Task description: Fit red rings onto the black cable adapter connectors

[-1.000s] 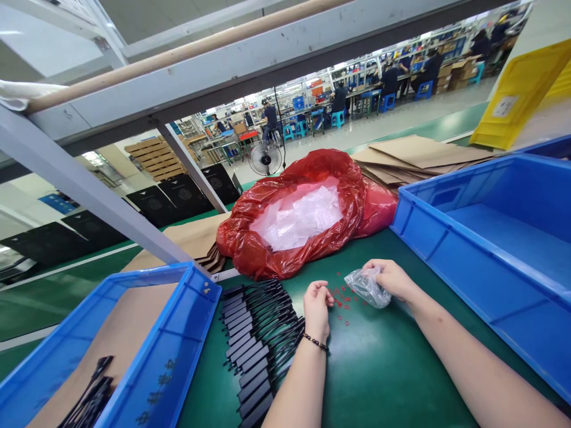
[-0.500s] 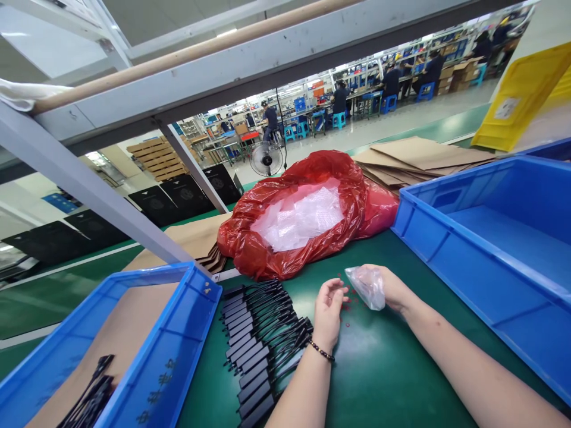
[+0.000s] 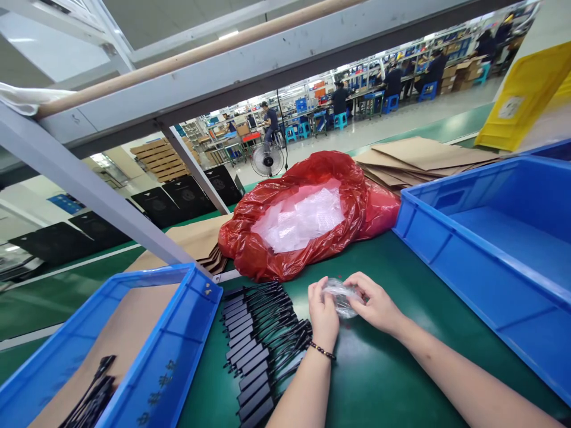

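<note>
Between my two hands is a small clear plastic bag (image 3: 342,298), held just above the green work surface (image 3: 379,368). My left hand (image 3: 322,306), with a beaded bracelet at the wrist, pinches the bag's left side. The fingers of my right hand (image 3: 373,302) are closed on its right side. A few tiny red pieces (image 3: 340,277) show on the surface around the bag; most of them are hidden behind it and my hands. To the left of my left hand lies a row of black adapters with short cables (image 3: 252,356).
A red plastic bag (image 3: 250,249) full of clear bubble bags (image 3: 303,220) stands ahead. Blue bins flank me: the left bin (image 3: 178,333) holds cardboard and black cables, the right bin (image 3: 446,249) stands close by. Cardboard sheets (image 3: 423,153) lie behind. A metal frame (image 3: 111,190) crosses the left.
My right hand has brought the clear bag left and turned it. My left hand, free beside the red pieces before, now grips the bag too.
</note>
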A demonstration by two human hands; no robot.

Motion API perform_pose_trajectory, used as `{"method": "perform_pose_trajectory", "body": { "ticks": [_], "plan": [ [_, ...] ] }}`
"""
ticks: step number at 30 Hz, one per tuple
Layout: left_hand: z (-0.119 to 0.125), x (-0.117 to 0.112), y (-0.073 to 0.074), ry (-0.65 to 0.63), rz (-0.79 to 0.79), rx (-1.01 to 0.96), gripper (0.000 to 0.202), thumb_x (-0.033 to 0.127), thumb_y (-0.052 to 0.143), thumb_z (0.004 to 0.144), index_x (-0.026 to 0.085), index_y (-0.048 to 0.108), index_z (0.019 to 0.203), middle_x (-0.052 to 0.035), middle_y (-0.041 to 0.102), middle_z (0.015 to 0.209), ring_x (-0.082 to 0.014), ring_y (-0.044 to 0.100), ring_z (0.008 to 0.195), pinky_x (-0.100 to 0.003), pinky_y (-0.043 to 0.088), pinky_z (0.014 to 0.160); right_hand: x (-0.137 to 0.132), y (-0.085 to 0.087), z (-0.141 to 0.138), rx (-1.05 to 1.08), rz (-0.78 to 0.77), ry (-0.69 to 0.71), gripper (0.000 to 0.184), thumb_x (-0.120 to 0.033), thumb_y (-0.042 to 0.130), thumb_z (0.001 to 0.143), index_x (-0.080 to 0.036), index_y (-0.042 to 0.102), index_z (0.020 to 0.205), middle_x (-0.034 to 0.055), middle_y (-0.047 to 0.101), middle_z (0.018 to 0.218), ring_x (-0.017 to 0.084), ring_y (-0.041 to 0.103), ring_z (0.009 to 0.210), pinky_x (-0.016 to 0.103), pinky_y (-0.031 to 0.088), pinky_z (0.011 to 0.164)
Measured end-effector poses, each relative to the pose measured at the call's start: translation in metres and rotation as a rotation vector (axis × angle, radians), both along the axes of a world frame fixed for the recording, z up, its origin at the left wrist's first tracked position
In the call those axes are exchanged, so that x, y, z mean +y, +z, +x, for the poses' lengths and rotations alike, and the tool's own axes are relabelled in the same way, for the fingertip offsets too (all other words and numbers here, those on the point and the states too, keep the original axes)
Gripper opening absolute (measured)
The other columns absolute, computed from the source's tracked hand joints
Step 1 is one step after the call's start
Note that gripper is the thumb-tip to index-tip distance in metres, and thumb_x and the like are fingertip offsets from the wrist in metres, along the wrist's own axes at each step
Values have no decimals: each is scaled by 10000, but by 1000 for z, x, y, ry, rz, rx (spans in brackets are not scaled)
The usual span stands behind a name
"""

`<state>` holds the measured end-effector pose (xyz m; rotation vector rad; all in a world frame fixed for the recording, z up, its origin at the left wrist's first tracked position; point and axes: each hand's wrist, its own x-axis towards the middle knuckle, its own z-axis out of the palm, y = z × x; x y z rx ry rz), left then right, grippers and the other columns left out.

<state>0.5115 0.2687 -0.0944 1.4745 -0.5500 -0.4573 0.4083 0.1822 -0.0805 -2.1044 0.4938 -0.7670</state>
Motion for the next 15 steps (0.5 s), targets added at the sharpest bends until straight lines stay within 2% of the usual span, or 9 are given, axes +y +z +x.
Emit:
{"method": "perform_pose_trajectory", "body": {
  "ticks": [4,7,10,12,15],
  "plan": [
    [0,-2,11,-130,-233,589,155,249,609,632,148,582,747,-23,610,720,-123,558,610,-267,469,600,-5,-8,2,-13,-14,-38,327,-105,414,630,-196,533,921,32,522,898,113,469,626,251,406,578],
    [-3,-2,16,-169,-322,821,148,200,657,537,141,537,600,17,561,564,-91,511,510,-222,425,521,-6,-13,6,-43,159,-66,324,-120,417,599,-191,528,895,25,535,864,125,510,679,254,431,612],
    [-4,-4,15,-225,-291,963,138,222,640,536,138,531,549,4,555,527,-94,503,487,-229,414,510,-2,-11,9,-97,488,-7,274,-160,469,581,-186,516,849,-4,549,744,126,535,639,242,439,580],
    [-3,-4,14,-260,-265,973,136,241,632,545,130,555,560,-17,577,544,-109,521,500,-244,419,524,1,-6,9,-119,680,45,190,-186,539,577,-180,511,765,-21,553,661,115,528,580,234,433,562],
    [-1,-1,14,-249,-270,904,146,225,659,516,121,557,523,-15,565,516,-107,509,488,-245,413,527,1,3,6,-124,830,93,176,-238,666,570,-161,537,661,-21,570,595,106,520,556,229,427,577]
  ]
}}
